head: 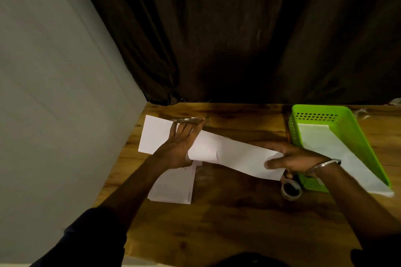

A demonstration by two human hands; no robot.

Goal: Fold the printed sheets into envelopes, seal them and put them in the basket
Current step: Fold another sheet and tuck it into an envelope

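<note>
Tape roll (pixel 291 189) is lying beside the green basket (pixel 315 108) at the right edge of the desk (pixel 238 223) — right hand (pixel 291 158) is pinching the folded sheet (pixel 230 154), left hand (pixel 173 147) pressing it, fingers straight.

The wooden worktop (pixel 238 223) is brown with dark patches. A dark curtain (pixel 238 28) with long folds hangs behind its far edge. A plain grey wall (pixel 54 71) runs along its left edge. Crinkly clear plastic (pixel 362 112) lies near the far right corner.

left hand (pixel 175 147) presses, right hand (pixel 291 158) pinches the sheet (pixel 234 154).
</note>
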